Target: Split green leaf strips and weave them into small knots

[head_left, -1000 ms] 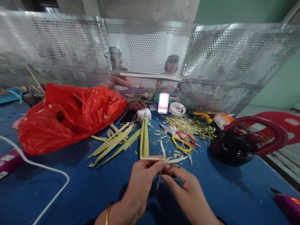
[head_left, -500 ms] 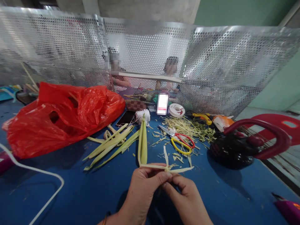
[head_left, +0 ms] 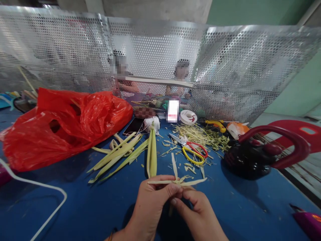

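Both hands have dropped a touch nearer the body, left hand [head_left: 150, 204] and right hand [head_left: 198, 209] pinching the pale leaf strip [head_left: 194, 182] just above the blue counter [head_left: 100, 207]: it looks light, thin and bendy, likely to split, so best gripped at its crossed middle.

Over the blue table top [head_left: 82, 214], the left hand [head_left: 152, 207] and the right hand [head_left: 198, 214] meet fingertip to fingertip, both pinching the middle of a thin pale yellow leaf strip [head_left: 194, 182] that sticks out sideways past each hand. Just beyond it lie long green-yellow leaf blades [head_left: 120, 152] and scissors with red and yellow handles [head_left: 194, 152] among small leaf trimmings [head_left: 203, 134]. A crumpled red plastic bag [head_left: 65, 124] sits to the left, a black pot with a dark red handle [head_left: 250, 157] to the right, and a perforated metal screen [head_left: 225, 67] stands behind.
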The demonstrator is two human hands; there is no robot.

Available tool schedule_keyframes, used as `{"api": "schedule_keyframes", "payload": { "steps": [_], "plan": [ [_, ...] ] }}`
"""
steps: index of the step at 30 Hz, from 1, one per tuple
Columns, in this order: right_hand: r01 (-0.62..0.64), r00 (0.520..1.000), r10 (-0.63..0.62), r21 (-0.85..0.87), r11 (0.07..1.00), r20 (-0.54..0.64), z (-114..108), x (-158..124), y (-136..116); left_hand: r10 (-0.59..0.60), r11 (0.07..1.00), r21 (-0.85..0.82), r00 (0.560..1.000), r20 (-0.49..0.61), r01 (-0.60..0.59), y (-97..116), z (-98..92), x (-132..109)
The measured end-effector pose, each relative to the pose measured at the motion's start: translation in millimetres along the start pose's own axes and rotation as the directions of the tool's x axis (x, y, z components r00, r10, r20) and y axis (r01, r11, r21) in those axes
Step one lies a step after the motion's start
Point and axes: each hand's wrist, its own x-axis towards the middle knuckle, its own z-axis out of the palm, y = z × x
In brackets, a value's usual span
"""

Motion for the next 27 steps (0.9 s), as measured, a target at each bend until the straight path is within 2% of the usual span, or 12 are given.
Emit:
{"api": "schedule_keyframes", "payload": {
  "steps": [5,11,19,22,25,27],
  "plan": [
    [0.013,0.997,-0.011,-0.034,0.999,0.081,-2.7,0.6,3.9,0.023,1.0,-0.004,1.0,-0.018,-0.023,-0.8,-0.7,0.1],
    [0.038,0.996,-0.036,-0.028,0.999,0.081,-1.3,-0.9,5.0,0.082,0.996,0.026,0.995,-0.048,-0.081,1.1,-0.4,1.1],
    [0.026,0.997,-0.028,0.021,0.999,0.071,1.8,0.9,4.3,0.07,0.997,0.024,0.997,-0.027,-0.069,0.1,-1.2,3.5],
    [0.0,1.0,0.0,0.033,0.999,-0.005,1.2,2.5,2.7,0.085,0.996,0.017,0.996,-0.031,-0.084,2.3,-1.9,4.2],
    [-0.047,0.987,0.053,0.047,0.998,-0.154,-2.4,4.5,0.7,0.121,0.992,0.029,0.992,-0.045,-0.12,4.7,-2.9,4.0],
    [-0.058,0.965,0.086,0.119,0.991,-0.248,-5.2,5.9,-0.6,0.13,0.991,0.042,0.991,-0.038,-0.128,4.9,-3.3,3.7]
  ]
}}
